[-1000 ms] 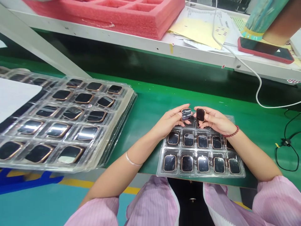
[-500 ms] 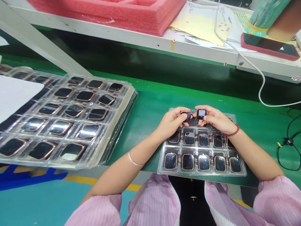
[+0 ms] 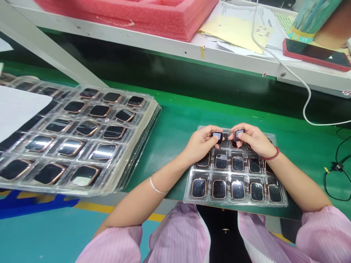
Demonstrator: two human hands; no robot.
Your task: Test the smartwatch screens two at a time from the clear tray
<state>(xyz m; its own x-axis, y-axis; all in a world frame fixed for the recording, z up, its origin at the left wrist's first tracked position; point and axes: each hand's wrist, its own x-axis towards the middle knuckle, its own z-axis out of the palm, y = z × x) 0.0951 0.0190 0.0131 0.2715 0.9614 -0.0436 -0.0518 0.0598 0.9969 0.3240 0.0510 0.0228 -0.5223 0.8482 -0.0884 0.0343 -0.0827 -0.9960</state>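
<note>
Over clear tray (image 3: 205,202), left fingers (image 3: 211,142) pinch lit watch (image 3: 217,133), right fingers (image 3: 246,138) second watch (image 3: 237,134); screen patterns (image 3: 216,135) unreadable.

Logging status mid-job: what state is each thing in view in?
Left watch face: held, lit, partly covered by thumb.
Left hand: closed on left watch face.
Right watch face: held, lit, partly covered by thumb.
Right hand: closed on right watch face.
Near tray: on the bench, several pockets filled.
Tray stack: piled, top tray loaded, partly covered.
Phone: lying flat, screen dark.
White cable: slack.
Black cord: loosely looped.
</note>
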